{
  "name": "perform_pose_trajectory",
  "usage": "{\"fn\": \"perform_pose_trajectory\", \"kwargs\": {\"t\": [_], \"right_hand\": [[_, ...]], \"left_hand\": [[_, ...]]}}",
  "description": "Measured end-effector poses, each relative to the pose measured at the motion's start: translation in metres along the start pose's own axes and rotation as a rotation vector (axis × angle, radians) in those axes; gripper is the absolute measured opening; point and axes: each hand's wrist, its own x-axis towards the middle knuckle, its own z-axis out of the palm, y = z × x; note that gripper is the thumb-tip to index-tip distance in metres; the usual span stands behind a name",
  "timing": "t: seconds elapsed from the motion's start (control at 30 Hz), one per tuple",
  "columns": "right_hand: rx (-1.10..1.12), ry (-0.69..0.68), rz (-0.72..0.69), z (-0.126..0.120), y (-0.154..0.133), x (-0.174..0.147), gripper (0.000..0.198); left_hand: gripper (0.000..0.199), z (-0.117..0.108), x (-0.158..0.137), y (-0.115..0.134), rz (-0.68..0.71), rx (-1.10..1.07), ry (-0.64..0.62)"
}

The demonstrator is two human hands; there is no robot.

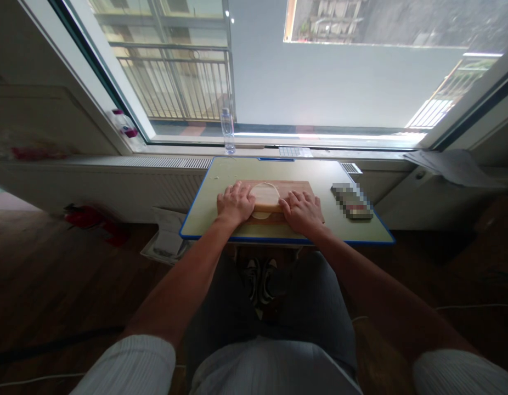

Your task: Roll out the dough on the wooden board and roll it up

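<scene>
A wooden rolling pin (268, 208) lies crosswise over a thin, pale round of dough (264, 193). The dough shows on both the far and near sides of the pin. Beneath them is a wooden board (295, 188) on a small, pale green table (204, 219) with a blue rim. My left hand (236, 203) is over the left end of the pin, its thumb against the wood. The right end is under my right hand (302, 210), with the fingers bent over it. Both hands hide the pin's ends.
A blurred-out flat object (353, 201) lies at the table's right. Behind the table, a clear bottle (228, 131) stands on the windowsill, with another bottle (125, 124) farther left. Papers (447, 163) rest at the right. A bin with papers (165, 238) stands below left.
</scene>
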Motion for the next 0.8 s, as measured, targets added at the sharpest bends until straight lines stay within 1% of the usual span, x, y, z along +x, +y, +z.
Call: {"fn": "perform_pose_trajectory", "kwargs": {"t": [0.17, 0.37, 0.57, 0.7, 0.8], "right_hand": [[0.014, 0.045, 0.012, 0.003, -0.002, -0.009, 0.073], [0.037, 0.063, 0.03, 0.01, -0.002, -0.02, 0.076], [0.043, 0.093, 0.055, 0.011, -0.007, -0.038, 0.076], [0.027, 0.159, 0.078, 0.016, -0.013, -0.056, 0.077], [0.026, 0.221, 0.103, 0.024, -0.018, -0.068, 0.076]], "left_hand": [[0.055, 0.001, -0.011, -0.001, 0.013, -0.005, 0.043], [0.058, 0.005, -0.024, -0.002, 0.032, -0.028, 0.093], [0.061, 0.009, -0.036, -0.005, 0.034, -0.025, 0.094], [0.066, 0.01, -0.048, -0.008, 0.047, -0.033, 0.077], [0.068, 0.012, -0.058, -0.009, 0.051, -0.046, 0.096]]}}
